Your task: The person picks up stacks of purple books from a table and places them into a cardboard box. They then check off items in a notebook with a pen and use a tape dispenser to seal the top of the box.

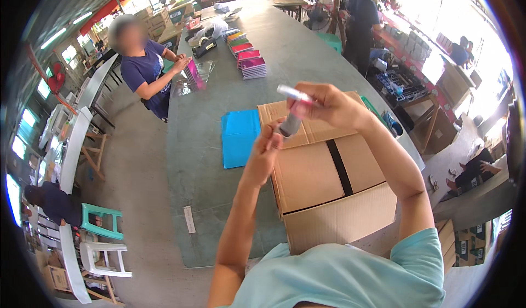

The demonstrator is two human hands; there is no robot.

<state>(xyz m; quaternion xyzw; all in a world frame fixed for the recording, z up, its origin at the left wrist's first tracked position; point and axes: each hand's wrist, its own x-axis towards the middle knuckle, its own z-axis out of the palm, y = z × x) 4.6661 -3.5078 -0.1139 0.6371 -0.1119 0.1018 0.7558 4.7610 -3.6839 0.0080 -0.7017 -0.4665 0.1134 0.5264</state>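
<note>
My right hand (329, 106) is raised above a closed cardboard box (323, 171) and grips a marker with a white barrel and pink part (293, 94). My left hand (267, 146) pinches a grey cylindrical piece (290, 125), likely the marker's cap, just below the right hand. The two hands nearly touch. The box has a black tape strip (339, 167) across its top and sits on a grey table (219, 193) in front of me. A stack of blue sheets (240, 137) lies left of the box.
Another person (145, 67) stands at the table's left side handling pink booklets. Stacks of coloured booklets (249, 61) and a tape dispenser (204, 46) lie farther up the table. More people work at the right. Plastic chairs (101, 237) stand at lower left.
</note>
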